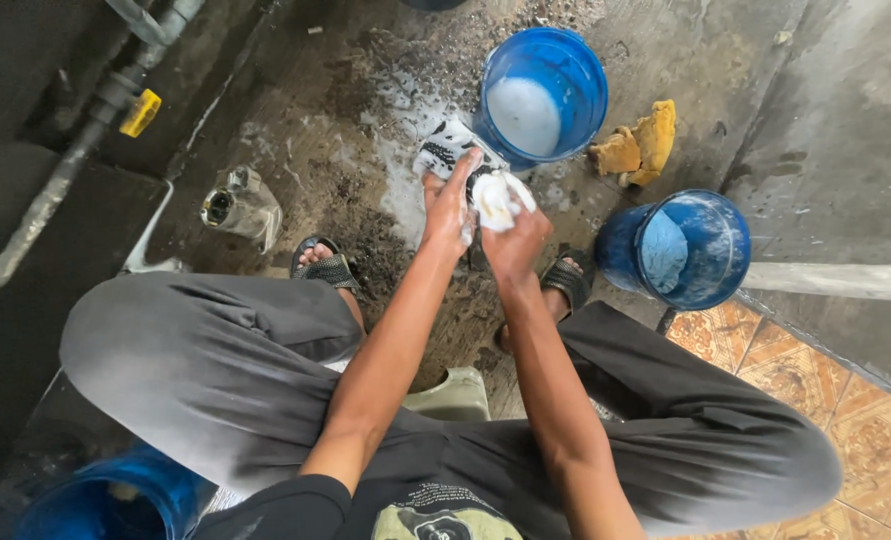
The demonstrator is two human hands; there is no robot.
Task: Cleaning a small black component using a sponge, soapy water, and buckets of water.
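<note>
We see an outdoor wash spot at a home: wet, dirty concrete floor (305,130) with suds. Just past the fingers (462,170) stands a blue bucket (575,70) of soapy water, a second bucket (710,235) right of them, a yellow sponge (640,140) between. A pipe (75,150) with a yellow valve (141,112) runs far left; patterned tiles (815,380) lie at right.
</note>
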